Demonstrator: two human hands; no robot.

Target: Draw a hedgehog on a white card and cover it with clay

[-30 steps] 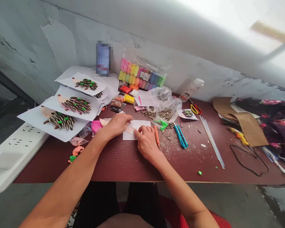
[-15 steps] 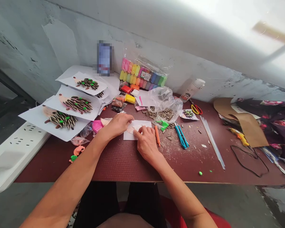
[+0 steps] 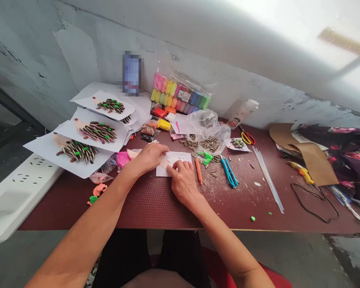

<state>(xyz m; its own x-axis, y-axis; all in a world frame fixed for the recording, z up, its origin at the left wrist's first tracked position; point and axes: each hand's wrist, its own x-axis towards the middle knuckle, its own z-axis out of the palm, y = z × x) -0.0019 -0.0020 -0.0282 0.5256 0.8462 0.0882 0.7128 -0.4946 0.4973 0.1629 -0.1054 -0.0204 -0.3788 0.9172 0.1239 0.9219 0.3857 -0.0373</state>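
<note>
A person works at a maroon counter with a dimpled surface, both hands on a flat white paper card. The rectangular card's long axis runs side to side, roughly along the counter's front edge. On it lies a soft, pale peach clay patch, partly covered, so which way it points cannot be told. The left hand bends over the card's far left corner, the right hand rests fingertips on its right half, thumb near the fingers; whether either pinches anything cannot be told. Just right of the card lies a slim orange stick; beyond it to the right, glossy striped seeds; left of it, rounded magenta clay.
</note>
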